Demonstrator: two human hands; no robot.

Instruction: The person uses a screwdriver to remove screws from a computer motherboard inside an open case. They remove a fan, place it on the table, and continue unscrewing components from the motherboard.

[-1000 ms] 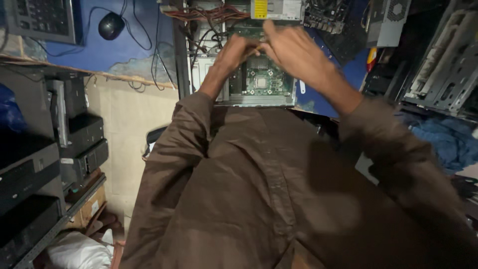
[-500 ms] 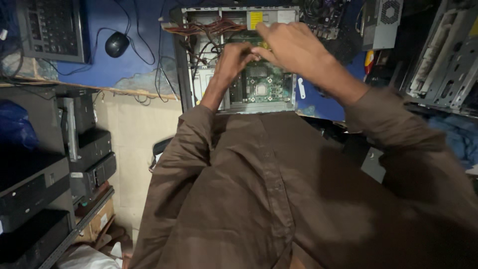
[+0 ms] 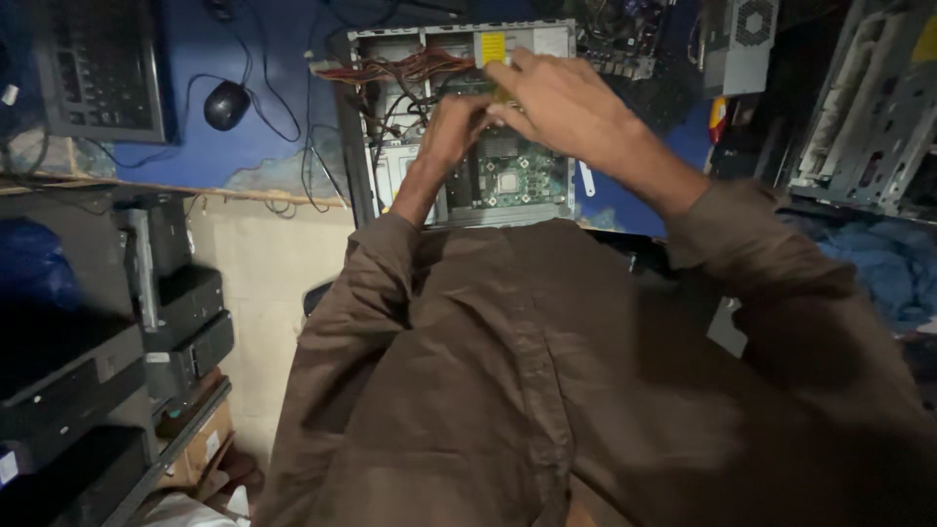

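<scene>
Both hands work inside an open desktop computer case lying on a blue workbench.

Nearest, a brown shirt [image 3: 547,390] fills the lower frame. At 12 o'clock, the left hand [image 3: 451,127] and right hand [image 3: 561,102] meet over the green motherboard [image 3: 512,176] in the computer case [image 3: 363,127]; the fingers are bunched together, though what they pinch cannot be made out. Red-orange wires [image 3: 405,68] lie beyond. At 10 o'clock sit a black mouse [image 3: 225,103] and keyboard [image 3: 102,68].

left hand [image 3: 451,125] curled, right hand [image 3: 561,102] fingers pinched
</scene>
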